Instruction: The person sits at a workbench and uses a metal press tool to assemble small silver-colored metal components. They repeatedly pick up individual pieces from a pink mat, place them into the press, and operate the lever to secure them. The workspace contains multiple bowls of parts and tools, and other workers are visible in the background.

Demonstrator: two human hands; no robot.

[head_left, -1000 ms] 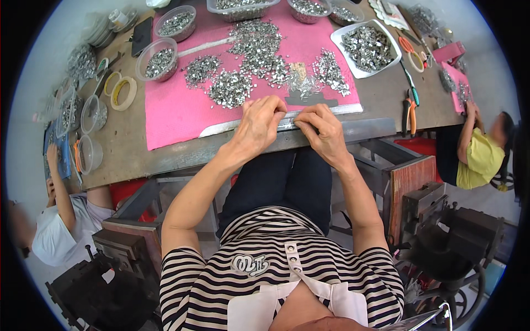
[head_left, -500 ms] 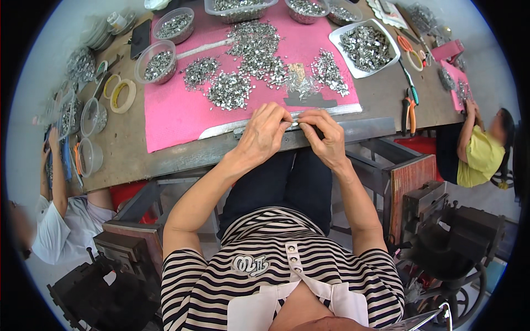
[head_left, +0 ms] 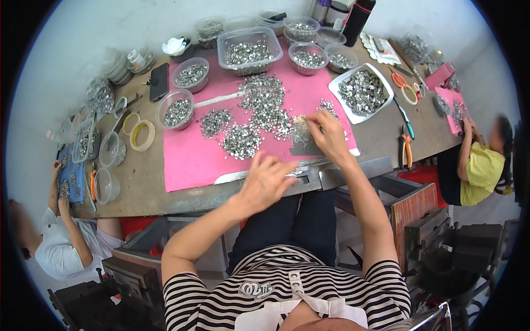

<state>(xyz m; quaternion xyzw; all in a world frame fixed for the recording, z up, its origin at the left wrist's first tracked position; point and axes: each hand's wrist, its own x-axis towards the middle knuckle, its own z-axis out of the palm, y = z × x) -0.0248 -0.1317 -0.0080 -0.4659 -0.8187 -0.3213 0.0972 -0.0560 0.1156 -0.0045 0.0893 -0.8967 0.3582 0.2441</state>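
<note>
— Metal bits [head_left: 259,118], small, shiny and jagged, lie heaped on a smooth pink mat [head_left: 190,160] over the worn brown table [head_left: 138,190]; clear round tubs [head_left: 175,109] and a white tray [head_left: 361,92] hold more of them.

— And the hands?

— Her right hand [head_left: 330,134] sits on the mat at the edge of the heaps, fingertips pinched together on something too small to make out. The left hand [head_left: 266,182] hovers at the near edge of the mat, fingers loosely spread, holding nothing visible.

— Anything hidden?

— The grey metal strip [head_left: 301,175] at the table edge is partly covered by the left hand.

— Changed since earlier?

— A second ago both hands worked side by side at that strip; the right has since reached forward to the pile.
</note>
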